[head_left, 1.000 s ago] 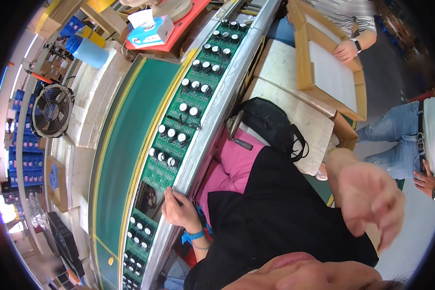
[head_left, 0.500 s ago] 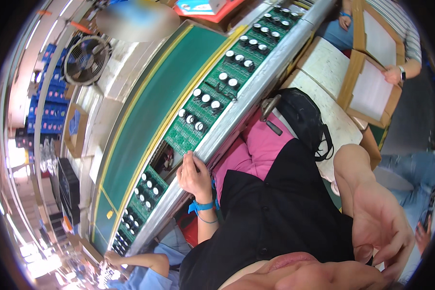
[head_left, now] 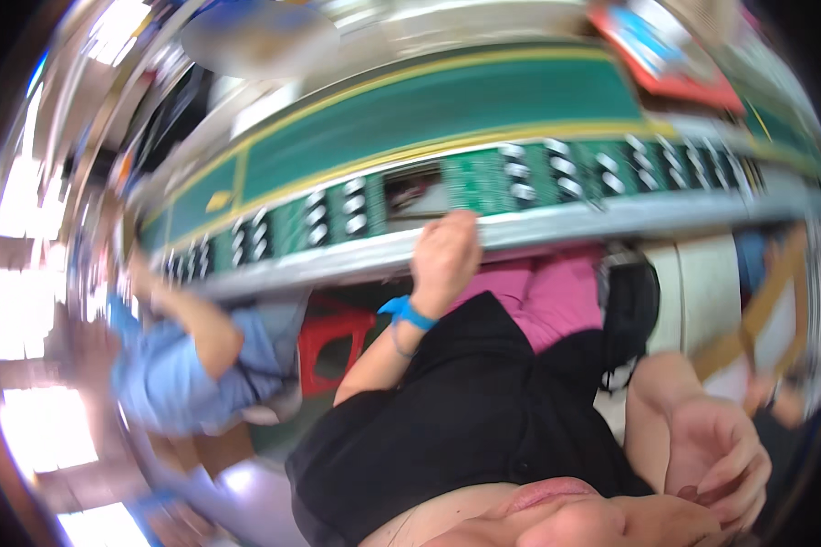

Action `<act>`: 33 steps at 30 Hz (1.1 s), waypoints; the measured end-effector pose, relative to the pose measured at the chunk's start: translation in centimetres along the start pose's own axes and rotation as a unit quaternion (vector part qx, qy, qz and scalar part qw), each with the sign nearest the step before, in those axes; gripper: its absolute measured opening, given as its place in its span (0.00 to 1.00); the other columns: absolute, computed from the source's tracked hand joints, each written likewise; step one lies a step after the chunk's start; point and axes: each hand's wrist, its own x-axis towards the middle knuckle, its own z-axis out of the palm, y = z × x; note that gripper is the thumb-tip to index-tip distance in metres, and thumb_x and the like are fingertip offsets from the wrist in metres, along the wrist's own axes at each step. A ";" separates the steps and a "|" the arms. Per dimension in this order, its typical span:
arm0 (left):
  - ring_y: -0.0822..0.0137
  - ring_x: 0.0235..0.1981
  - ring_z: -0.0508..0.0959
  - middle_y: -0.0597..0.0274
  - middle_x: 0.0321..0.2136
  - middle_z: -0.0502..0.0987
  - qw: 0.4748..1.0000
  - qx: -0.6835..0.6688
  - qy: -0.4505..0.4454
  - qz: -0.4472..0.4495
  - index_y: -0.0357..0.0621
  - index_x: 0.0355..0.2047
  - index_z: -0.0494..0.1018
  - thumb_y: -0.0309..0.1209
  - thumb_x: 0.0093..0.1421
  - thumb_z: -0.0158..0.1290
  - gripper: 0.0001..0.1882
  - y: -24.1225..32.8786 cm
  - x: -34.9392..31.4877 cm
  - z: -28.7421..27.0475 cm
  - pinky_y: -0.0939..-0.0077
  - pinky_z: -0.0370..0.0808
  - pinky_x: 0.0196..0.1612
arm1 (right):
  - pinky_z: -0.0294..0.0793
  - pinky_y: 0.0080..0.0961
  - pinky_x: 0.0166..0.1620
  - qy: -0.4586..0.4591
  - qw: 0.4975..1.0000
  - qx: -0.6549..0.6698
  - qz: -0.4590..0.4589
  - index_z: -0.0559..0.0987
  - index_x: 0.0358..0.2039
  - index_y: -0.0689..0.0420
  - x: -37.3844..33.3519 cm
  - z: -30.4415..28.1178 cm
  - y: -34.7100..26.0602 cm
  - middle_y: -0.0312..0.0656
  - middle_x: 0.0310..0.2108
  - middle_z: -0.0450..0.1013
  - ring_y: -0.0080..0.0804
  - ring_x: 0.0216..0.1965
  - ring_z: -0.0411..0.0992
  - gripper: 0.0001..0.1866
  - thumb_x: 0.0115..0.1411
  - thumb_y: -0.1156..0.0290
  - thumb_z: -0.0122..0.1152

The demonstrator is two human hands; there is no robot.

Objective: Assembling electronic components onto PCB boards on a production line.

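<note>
My left hand rests at the line's near metal rail, its fingers curled over the corner of a green circuit board. Blur hides the exact hold of the fingertips. Just left of that board, a dark rectangular gap interrupts the row. More green boards carrying black-and-white cylindrical parts line the rail on both sides. My right hand is raised at the lower right, away from the line, palm turned up and fingers loosely bent but apart. Nothing shows in it.
Beyond the boards runs a green belt with yellow edges. A red tray stands at the far right. At left a co-worker in a blue shirt reaches to the line, beside a red stool. A black bag hangs right of my legs.
The view has swung left, so the line now lies nearly level and the co-worker at left shows more. My left hand stays at the same board; my right fingers are bent more.
</note>
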 end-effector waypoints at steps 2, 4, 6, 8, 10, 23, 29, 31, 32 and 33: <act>0.52 0.43 0.75 0.50 0.42 0.74 0.998 -0.009 0.059 -0.010 0.40 0.41 0.70 0.21 0.48 0.55 0.17 0.8 -0.7 -1.6 0.61 0.70 0.44 | 0.69 0.14 0.41 -0.021 0.980 -0.183 0.077 0.75 0.34 0.51 -2.1 -1.6 -1.7 0.20 0.37 0.70 0.13 0.41 0.67 0.08 0.52 0.70 0.54; 0.53 0.52 0.71 0.53 0.47 0.72 0.997 0.012 0.071 -0.027 0.42 0.44 0.71 0.23 0.49 0.55 0.20 1.8 -1.3 -3.0 0.58 0.67 0.51 | 0.68 0.20 0.43 -0.019 0.987 -0.158 0.024 0.76 0.36 0.55 -4.6 -3.0 -0.7 0.28 0.40 0.71 0.20 0.42 0.68 0.12 0.57 0.68 0.44; 0.53 0.56 0.67 0.52 0.51 0.69 0.994 0.054 0.070 -0.071 0.44 0.47 0.70 0.25 0.50 0.55 0.21 1.4 -3.3 -4.4 0.58 0.65 0.53 | 0.69 0.21 0.42 0.004 0.999 -0.004 0.044 0.76 0.37 0.55 -7.6 -3.6 5.1 0.28 0.41 0.71 0.20 0.42 0.68 0.12 0.57 0.68 0.44; 0.54 0.57 0.66 0.53 0.54 0.67 0.988 0.088 0.100 -0.072 0.46 0.50 0.67 0.27 0.51 0.56 0.24 1.5 -4.6 -5.3 0.58 0.63 0.56 | 0.69 0.22 0.42 0.005 0.991 0.128 0.035 0.75 0.37 0.55 -8.4 -3.1 8.4 0.30 0.41 0.70 0.21 0.42 0.69 0.12 0.57 0.68 0.45; 0.55 0.59 0.64 0.54 0.56 0.65 0.982 0.133 0.105 -0.078 0.47 0.52 0.65 0.28 0.50 0.56 0.27 1.6 -5.8 -6.1 0.59 0.61 0.57 | 0.69 0.23 0.42 -0.001 0.974 0.227 0.016 0.75 0.38 0.55 -8.9 -2.7 11.0 0.31 0.42 0.70 0.22 0.42 0.69 0.12 0.57 0.67 0.45; 0.59 0.47 0.73 0.56 0.44 0.73 0.997 -0.051 -0.003 0.050 0.45 0.45 0.72 0.35 0.54 0.57 0.19 0.9 -4.0 -12.3 0.60 0.69 0.46 | 0.71 0.31 0.40 -0.117 0.846 0.508 -0.113 0.71 0.44 0.54 -7.2 -4.6 16.6 0.39 0.46 0.66 0.28 0.42 0.69 0.14 0.58 0.65 0.47; 0.64 0.32 0.77 0.58 0.33 0.78 0.693 -0.601 -0.374 0.139 0.37 0.39 0.76 0.43 0.50 0.62 0.23 2.8 -0.5 -22.2 0.70 0.73 0.36 | 0.72 0.34 0.40 -0.172 0.785 0.576 -0.147 0.70 0.46 0.53 -6.4 -6.8 16.5 0.43 0.48 0.65 0.30 0.42 0.69 0.16 0.58 0.64 0.48; 0.61 0.33 0.77 0.59 0.33 0.78 0.649 -0.616 -0.340 0.291 0.38 0.40 0.76 0.45 0.48 0.62 0.25 3.1 0.6 -24.1 0.68 0.72 0.37 | 0.72 0.35 0.39 -0.188 0.763 0.597 -0.160 0.69 0.47 0.53 -6.3 -7.2 16.7 0.44 0.48 0.64 0.31 0.42 0.69 0.16 0.58 0.63 0.49; 0.60 0.34 0.76 0.61 0.33 0.77 0.640 -0.612 -0.334 0.324 0.41 0.39 0.76 0.46 0.50 0.61 0.23 3.6 0.6 -24.6 0.67 0.72 0.36 | 0.72 0.36 0.39 -0.196 0.751 0.608 -0.167 0.69 0.47 0.53 -6.2 -7.4 16.8 0.45 0.49 0.64 0.32 0.42 0.69 0.17 0.59 0.63 0.49; 0.61 0.33 0.76 0.61 0.33 0.77 0.638 -0.595 -0.343 0.349 0.43 0.39 0.76 0.45 0.52 0.59 0.21 3.9 0.8 -24.6 0.68 0.71 0.34 | 0.72 0.36 0.39 -0.206 0.742 0.613 -0.174 0.69 0.48 0.53 -6.3 -7.7 16.6 0.46 0.49 0.64 0.32 0.42 0.69 0.17 0.59 0.63 0.49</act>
